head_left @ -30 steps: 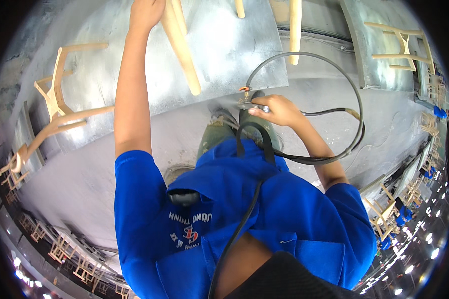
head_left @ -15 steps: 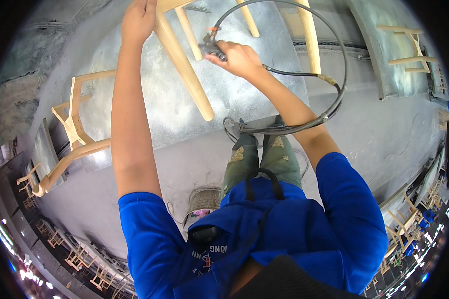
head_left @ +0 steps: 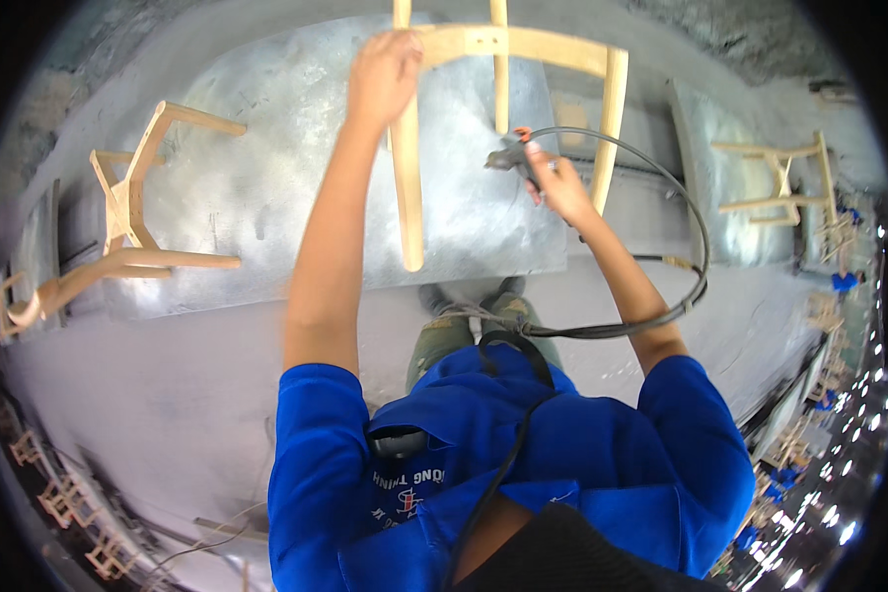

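Note:
My left hand (head_left: 385, 84) is closed on the corner of a pale wooden chair frame (head_left: 553, 51), where a leg meets the curved rail. The frame's legs hang down in front of a grey metal sheet, and its top runs out of the picture. In my right hand (head_left: 562, 189) is a grey spray gun (head_left: 509, 156) with an orange part on top. The gun points left, between the frame's legs and apart from them. From it a black hose (head_left: 699, 212) loops out to the right and back across my right forearm.
Another pale wooden chair frame (head_left: 120, 202) stands to the left against the metal sheet (head_left: 286, 178). A similar frame (head_left: 781, 178) is at the right by a second metal panel (head_left: 696, 158). Several more frames line the far edges. A thin cable (head_left: 217, 541) lies on the floor lower left.
The held frame now hangs more upright, with its curved rail in view. My right hand and the spray gun have moved right, away from the near leg. The whole view has shifted.

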### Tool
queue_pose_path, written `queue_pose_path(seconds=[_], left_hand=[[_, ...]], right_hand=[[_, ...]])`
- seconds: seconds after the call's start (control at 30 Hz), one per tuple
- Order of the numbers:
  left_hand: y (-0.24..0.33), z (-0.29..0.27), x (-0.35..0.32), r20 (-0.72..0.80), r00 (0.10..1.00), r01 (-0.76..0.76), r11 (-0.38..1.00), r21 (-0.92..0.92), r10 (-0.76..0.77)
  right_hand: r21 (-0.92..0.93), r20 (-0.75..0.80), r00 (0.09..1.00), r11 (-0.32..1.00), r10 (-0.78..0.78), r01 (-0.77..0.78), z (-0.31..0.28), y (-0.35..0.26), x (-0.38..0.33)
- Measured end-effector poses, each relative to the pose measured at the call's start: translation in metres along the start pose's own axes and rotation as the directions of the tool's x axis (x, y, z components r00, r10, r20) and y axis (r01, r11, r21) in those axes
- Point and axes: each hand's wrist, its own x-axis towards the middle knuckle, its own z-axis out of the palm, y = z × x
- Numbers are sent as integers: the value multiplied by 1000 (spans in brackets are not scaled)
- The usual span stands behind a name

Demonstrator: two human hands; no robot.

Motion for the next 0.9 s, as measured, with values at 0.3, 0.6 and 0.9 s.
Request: queue_pose_path(seconds=[0.3, 0.6, 0.9], left_hand=[[56, 12, -86, -321, 947, -7, 997, -71, -16], [75, 10, -158, -283, 959, 6, 994, -105, -36], [88, 10, -197, -261, 960, 85, 995, -61, -98]], right_hand=[[-605, -118, 774, 663, -622, 441, -18, -212, 41], [-766, 362, 895, 464, -261, 445, 129, -247, 60], [-948, 182, 754, 92, -631, 306, 38, -342, 20]])
